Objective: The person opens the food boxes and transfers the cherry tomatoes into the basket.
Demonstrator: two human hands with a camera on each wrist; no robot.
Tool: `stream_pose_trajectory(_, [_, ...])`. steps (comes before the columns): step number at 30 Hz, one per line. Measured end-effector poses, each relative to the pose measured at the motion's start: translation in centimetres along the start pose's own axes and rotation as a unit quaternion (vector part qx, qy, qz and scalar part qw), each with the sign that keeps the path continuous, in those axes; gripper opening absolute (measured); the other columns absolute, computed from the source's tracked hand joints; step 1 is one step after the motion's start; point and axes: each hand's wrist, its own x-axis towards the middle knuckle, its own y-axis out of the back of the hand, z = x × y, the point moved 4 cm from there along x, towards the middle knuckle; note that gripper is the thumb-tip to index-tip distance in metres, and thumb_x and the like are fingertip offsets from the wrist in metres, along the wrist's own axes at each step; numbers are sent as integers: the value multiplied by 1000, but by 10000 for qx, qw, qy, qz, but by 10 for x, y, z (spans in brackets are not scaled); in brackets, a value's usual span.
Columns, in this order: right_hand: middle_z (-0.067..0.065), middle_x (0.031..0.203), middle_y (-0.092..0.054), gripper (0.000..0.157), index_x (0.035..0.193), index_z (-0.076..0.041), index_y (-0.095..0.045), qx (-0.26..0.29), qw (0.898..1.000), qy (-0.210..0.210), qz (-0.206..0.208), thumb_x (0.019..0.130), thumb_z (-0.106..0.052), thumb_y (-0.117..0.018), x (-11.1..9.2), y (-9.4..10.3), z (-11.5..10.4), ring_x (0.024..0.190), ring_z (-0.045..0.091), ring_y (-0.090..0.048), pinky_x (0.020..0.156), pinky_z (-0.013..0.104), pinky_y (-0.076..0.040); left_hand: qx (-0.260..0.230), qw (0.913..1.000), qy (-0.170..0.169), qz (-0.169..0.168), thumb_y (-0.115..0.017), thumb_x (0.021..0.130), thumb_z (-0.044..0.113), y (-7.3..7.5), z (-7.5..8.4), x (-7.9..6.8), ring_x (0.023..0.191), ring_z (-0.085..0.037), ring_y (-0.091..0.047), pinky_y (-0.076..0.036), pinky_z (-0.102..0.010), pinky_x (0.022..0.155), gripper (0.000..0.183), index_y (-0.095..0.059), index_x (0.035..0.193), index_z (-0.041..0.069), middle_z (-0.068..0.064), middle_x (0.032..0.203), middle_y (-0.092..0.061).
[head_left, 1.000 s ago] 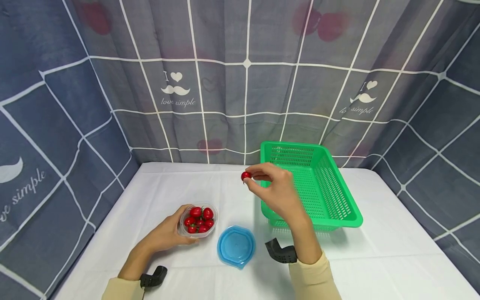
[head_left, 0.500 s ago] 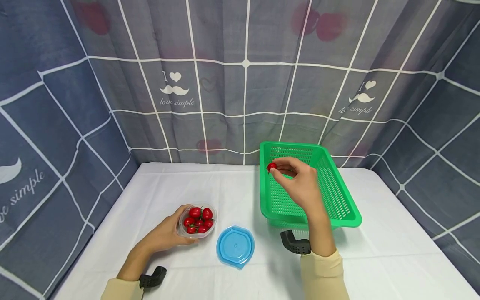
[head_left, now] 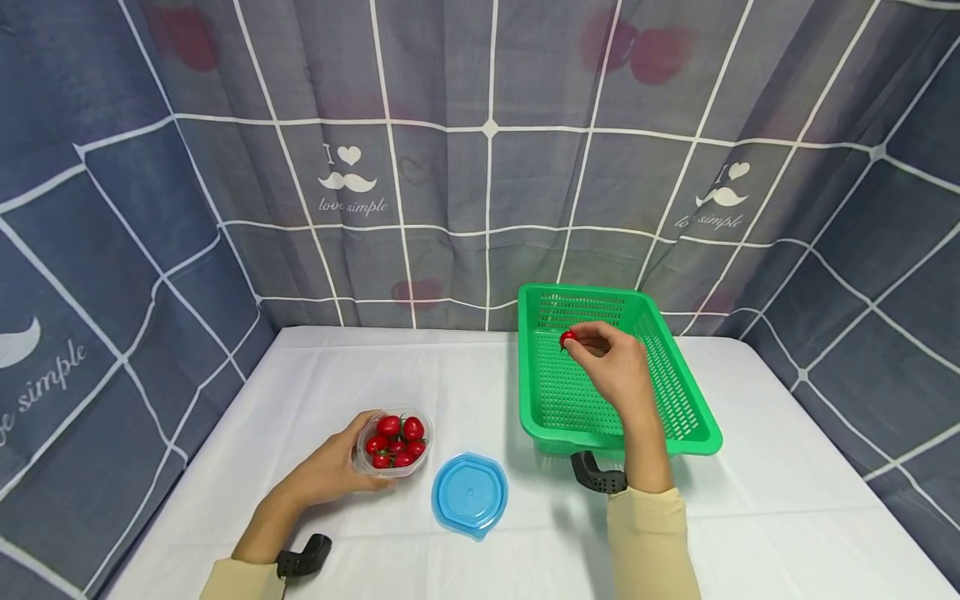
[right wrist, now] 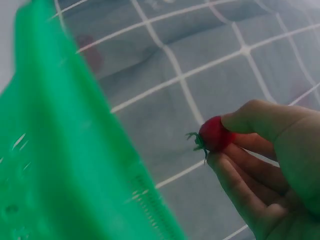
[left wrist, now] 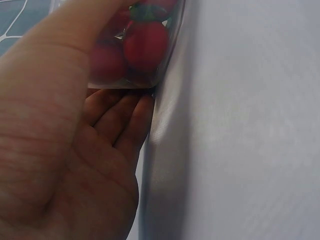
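Here, your right grip pinches the tomato above the basket at right; likely light and easily bruised, it wants soft pressure on its sides. Your left grip holds the tub.

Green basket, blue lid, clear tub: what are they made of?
Green basket: likely moulded plastic, satin; perforated walls, thick rim.
Blue lid: probably thin plastic, fairly glossy; soft highlights, raised outline.
Clear tub: seemingly smooth transparent plastic; left wrist view shows tomatoes through it.
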Motion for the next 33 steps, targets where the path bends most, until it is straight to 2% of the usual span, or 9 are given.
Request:
stream_pose_trajectory(4, [12, 108, -77, 23, 114, -8, -75, -210, 9995, -227, -42, 94, -20, -75, 3, -5, 18, 101, 27, -75, 90, 41, -59, -19, 10000, -38, -1, -95, 69, 44, 0, 0, 0, 140, -40, -50, -39, -67, 111, 99, -42, 148, 18, -12, 149, -55])
stream_pose_trajectory(12, [12, 108, -78, 24, 113, -8, -75, -420, 9977, -458, -261, 95, -24, -76, 6, -15, 40, 102, 28, -75, 90, 44, -59, 27, 10000, -24, 4, -95, 69, 44, 0, 0, 0, 140, -42, -49, -39, -68, 111, 100, -41, 148, 16, -15, 150, -54])
stream_pose_trajectory(21, [12, 110, -77, 26, 113, -9, -75, -437, 9972, -516, -305, 95, -27, -76, 7, -16, 42, 104, 28, -74, 92, 45, -58, 57, 10000, 10, 29, -95, 69, 45, 0, 0, 0, 139, -42, -50, -40, -68, 109, 100, -41, 148, 16, -14, 148, -55])
stream_pose_trajectory(33, [16, 115, -75, 28, 119, -6, -73, -451, 9985, -192, -237, 97, -23, -74, 6, -11, 33, 107, 33, -73, 95, 46, -57, 33, 10000, -29, 19, -95, 69, 45, 1, 1, 0, 138, -40, -51, -41, -68, 109, 99, -42, 148, 18, -12, 148, -55])
